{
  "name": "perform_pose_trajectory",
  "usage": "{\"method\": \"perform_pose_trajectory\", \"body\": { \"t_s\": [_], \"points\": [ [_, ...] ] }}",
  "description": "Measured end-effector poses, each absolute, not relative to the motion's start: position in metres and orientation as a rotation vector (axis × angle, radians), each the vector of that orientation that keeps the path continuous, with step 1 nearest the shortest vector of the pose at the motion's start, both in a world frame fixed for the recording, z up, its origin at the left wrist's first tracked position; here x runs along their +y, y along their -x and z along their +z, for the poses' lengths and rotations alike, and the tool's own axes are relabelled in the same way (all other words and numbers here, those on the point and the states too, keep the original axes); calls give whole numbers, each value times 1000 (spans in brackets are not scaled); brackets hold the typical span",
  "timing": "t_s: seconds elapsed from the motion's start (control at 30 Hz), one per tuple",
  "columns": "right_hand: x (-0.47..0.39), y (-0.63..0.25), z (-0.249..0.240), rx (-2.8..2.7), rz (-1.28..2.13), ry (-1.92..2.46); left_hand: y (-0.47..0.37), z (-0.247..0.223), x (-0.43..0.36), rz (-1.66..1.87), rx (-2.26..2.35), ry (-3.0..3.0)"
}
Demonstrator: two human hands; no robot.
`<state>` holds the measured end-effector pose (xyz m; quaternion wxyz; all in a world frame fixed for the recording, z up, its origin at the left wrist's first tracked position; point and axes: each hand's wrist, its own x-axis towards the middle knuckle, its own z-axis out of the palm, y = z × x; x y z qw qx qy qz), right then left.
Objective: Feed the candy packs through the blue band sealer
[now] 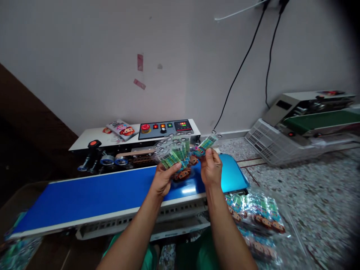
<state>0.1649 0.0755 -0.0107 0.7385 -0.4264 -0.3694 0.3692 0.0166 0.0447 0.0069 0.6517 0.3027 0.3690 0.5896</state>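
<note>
My left hand (163, 178) grips a fanned bunch of clear packets (176, 152) with green barcode labels, blue parts and brown-haired cartoon heads. The thumb presses on top of the bunch. To its right, my right hand (211, 167) pinches a single similar packet (207, 142) between thumb and fingers, its clear end tilted up and to the right. Both hands are above the blue belt (101, 195) of a sealing machine. The machine's control panel (164, 129), with a red button and lit digits, stands behind them.
A cartoon-printed packet (122, 129) lies on the machine's top. Clear bags of similar packets (261, 212) sit on the speckled floor at right. Further right, a second machine with a green belt (323, 122) rests on a white plastic crate (270, 144). Black cables (239, 71) hang along the wall.
</note>
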Motion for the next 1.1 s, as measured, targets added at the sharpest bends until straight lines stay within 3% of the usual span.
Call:
{"method": "perform_pose_trajectory", "body": {
  "t_s": [0.27,0.5,0.63,0.8,0.97,1.1],
  "points": [
    [77,-235,-34,-934,617,1486,-1,12,39,1350,886,-677],
    [81,-236,-50,-1337,337,1711,4,16,38,1361,867,-724],
    [84,-224,-49,-1466,396,1793,5,12,37,1370,854,-719],
    [77,-194,-29,-1478,390,1571,3,9,35,1333,862,-726],
    [60,-163,8,-1414,910,1026,-5,8,32,1248,787,-766],
    [58,-156,13,-1158,992,932,-10,6,30,1229,774,-747]
  ]
}}
